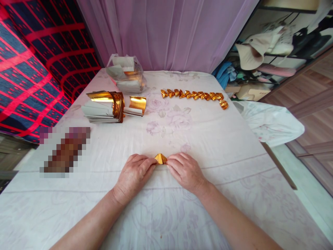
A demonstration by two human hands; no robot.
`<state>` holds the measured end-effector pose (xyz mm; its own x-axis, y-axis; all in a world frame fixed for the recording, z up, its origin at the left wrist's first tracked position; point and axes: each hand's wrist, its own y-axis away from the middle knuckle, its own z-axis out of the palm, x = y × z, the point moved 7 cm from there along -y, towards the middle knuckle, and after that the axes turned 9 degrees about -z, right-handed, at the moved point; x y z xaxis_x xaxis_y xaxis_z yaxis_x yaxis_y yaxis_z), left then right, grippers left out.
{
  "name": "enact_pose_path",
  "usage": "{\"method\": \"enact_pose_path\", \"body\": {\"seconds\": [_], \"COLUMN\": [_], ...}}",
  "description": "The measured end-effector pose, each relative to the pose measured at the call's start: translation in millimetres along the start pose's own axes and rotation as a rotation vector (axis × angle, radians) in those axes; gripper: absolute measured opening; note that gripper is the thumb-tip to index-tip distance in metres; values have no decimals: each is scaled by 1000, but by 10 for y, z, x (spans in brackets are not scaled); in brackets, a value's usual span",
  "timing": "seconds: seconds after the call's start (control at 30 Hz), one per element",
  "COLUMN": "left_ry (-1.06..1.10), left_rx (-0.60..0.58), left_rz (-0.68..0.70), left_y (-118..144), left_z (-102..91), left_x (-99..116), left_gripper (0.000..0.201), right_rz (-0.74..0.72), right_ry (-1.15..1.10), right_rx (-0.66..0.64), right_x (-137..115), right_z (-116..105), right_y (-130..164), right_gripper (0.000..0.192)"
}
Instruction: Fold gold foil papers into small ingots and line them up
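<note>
A small folded piece of gold foil paper (pixel 160 158) is held low over the flowered tablecloth, between my two hands. My left hand (pixel 136 170) pinches its left end with thumb and fingers. On the other side, my right hand (pixel 185 170) has its fingers closed on the right end. The middle of the folded paper shows as a ridged, tent-like shape; both its ends are hidden under my fingertips.
Farther off is a row of folded gold pieces (pixel 194 94). Back left stand a stack of gold-faced paper sheets (pixel 104 109), a few loose sheets (pixel 136 106) and a clear bag of paper (pixel 126 74). A blurred-out patch (pixel 66 151) lies at left. Shelves (pixel 275 52) stand right.
</note>
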<state>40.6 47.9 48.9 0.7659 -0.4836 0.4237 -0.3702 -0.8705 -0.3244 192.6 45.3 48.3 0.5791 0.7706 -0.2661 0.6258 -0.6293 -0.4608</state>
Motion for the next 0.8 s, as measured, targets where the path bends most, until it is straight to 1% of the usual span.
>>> {"method": "enact_pose_path", "body": {"seconds": [0.1,0.17,0.27,0.37,0.43,0.57,0.8], "left_ry": [17,18,28,46,51,47,18], "left_rx": [3,2,-20,-58,-72,-78,-80], "left_rz": [-65,-84,-72,-48,-47,-85,-142], "left_y": [10,15,17,16,15,11,12], "left_z": [4,5,9,25,31,30,40], "left_x": [-59,-77,-67,-47,-45,-65,-101], "left_gripper": [19,20,19,17,16,16,17], "right_rz": [15,20,16,18,48,123,205], "right_ry": [-41,-54,-57,-106,-143,-188,-160], "right_rx": [12,17,30,22,20,61,78], "right_x": [-3,-12,-37,-51,-33,32,84], "right_z": [1,-1,1,43,74,97,127], "right_y": [-5,-1,12,22,24,26,34], "right_gripper": [21,20,17,16,15,12,11]}}
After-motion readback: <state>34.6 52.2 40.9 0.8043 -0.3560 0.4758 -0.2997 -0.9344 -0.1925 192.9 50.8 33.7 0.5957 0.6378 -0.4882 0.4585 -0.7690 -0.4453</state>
